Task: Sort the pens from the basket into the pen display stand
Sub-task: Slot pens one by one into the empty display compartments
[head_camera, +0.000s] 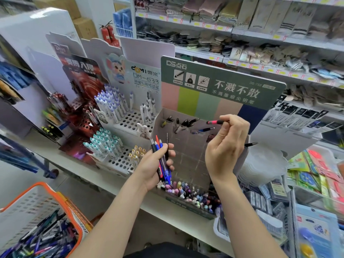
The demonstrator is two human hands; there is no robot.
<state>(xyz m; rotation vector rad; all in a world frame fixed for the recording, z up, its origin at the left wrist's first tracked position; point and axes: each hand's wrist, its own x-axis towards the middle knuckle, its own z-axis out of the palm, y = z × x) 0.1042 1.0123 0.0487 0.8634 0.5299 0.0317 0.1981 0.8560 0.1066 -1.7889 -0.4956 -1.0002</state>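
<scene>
Pens are held at the pen display stand (221, 84).
The stand is set just beyond both hands, with its compartments under and behind them. The orange-rimmed basket (44, 185), filled with pens, is seen below and to the left of the left hand (153, 165). A bundle of pens (157, 146) is gripped upright in that hand's curled fingers. A pink-and-black pen (215, 122) is pinched in the raised right hand (225, 146), over the stand's upper compartments.

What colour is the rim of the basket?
The basket has an orange rim; the head view shows it best, at the lower left.
</scene>
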